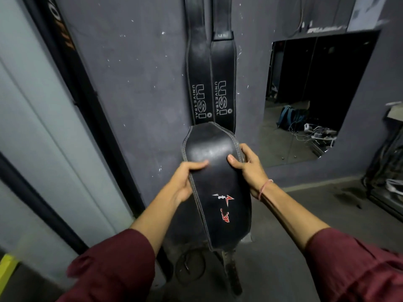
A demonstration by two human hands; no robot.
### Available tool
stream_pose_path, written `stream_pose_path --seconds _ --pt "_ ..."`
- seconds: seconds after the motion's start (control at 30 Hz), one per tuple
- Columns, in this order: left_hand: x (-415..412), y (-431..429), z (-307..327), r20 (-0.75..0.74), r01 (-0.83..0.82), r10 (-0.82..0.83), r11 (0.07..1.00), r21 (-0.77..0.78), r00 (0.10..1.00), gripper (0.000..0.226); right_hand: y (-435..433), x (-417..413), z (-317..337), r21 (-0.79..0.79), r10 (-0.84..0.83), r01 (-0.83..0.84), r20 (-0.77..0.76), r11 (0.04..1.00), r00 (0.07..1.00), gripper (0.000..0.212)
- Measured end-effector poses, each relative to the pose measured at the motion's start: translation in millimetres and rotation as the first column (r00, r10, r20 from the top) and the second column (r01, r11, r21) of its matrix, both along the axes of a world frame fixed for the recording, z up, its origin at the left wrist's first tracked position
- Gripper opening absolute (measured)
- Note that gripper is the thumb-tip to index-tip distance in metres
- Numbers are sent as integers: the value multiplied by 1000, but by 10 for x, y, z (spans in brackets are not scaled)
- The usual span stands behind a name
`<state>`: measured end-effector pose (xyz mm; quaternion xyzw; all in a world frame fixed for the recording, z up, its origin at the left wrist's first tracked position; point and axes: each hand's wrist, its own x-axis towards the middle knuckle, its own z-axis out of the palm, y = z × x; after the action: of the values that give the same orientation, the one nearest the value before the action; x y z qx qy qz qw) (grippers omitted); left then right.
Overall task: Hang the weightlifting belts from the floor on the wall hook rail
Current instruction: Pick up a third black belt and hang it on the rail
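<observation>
Black belt [218,182], red-white logo; maroon sleeves [117,264]; dark grey wall [141,83].

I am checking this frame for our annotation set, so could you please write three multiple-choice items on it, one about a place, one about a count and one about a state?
1. Where are the two belts printed USI UNIVERSAL?
A. Lying on the floor
B. Hanging on the dark wall
C. Draped over the person's arm

2. How many belts show in all?
A. Three
B. One
C. Five

3. How is the belt with the red logo held?
A. By the left hand alone
B. By neither hand
C. By both hands

Answers:
1 B: the left USI belt and the right USI belt hang side by side down the wall.
2 A: those two, plus the red-logo belt.
3 C: the left hand grips its left edge and the right hand its right edge.
</observation>
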<state>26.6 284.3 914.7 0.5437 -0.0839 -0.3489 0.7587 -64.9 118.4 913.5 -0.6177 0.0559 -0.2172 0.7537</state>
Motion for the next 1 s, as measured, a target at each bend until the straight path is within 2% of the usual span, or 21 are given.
stream_pose_path --seconds 0.07,0.13,0.2,0.3,0.37,0.47,0.53,0.6,0.67,0.73,0.83,0.9,1.0 --pt "179 -28 237 115 -157 172 979 -130 978 40 67 24 -15 9 8 -9 30 1000 1000 17" --pt "290 -82 413 290 -325 349 937 -130 891 12 89 40 -14 10 11 -12 41 1000 999 19" --pt "342 -155 487 402 -422 439 897 -135 804 11 84 92 119 6 -8 8 61 1000 998 14" --pt "292 -278 600 470 -449 494 868 -214 731 12 12 256 468 -44 -64 68 79 997 995 8" --pt "259 -354 708 479 -471 533 845 -255 697 12 -55 323 650 -88 -51 61 110 994 993 14" --pt "258 -430 879 490 -481 577 817 -319 653 13 -114 278 555 -71 -1 13 159 997 987 36" --pt "284 -440 982 497 -493 596 803 -336 631 16 -122 195 160 -93 47 -40 75 995 996 45" --pt "324 -418 1075 497 -503 609 792 -345 618 20 -72 95 -292 -81 105 -112 -83 990 991 44" --pt "379 -368 1156 497 -505 613 790 -349 615 19 -2 66 -476 -34 112 -119 -150 992 982 40" --pt "425 -322 1221 500 -501 611 791 -351 614 19 19 185 -223 -30 77 -78 -50 996 996 45" --pt "466 -271 1292 485 -485 592 805 -341 643 21 42 309 487 -63 66 -57 160 996 985 49" --pt "467 -265 1375 466 -473 591 806 -355 658 22 63 320 724 -68 54 -41 213 997 976 46" --pt "395 -319 1437 489 -432 559 829 -355 670 19 141 234 641 19 -50 47 224 999 973 34"
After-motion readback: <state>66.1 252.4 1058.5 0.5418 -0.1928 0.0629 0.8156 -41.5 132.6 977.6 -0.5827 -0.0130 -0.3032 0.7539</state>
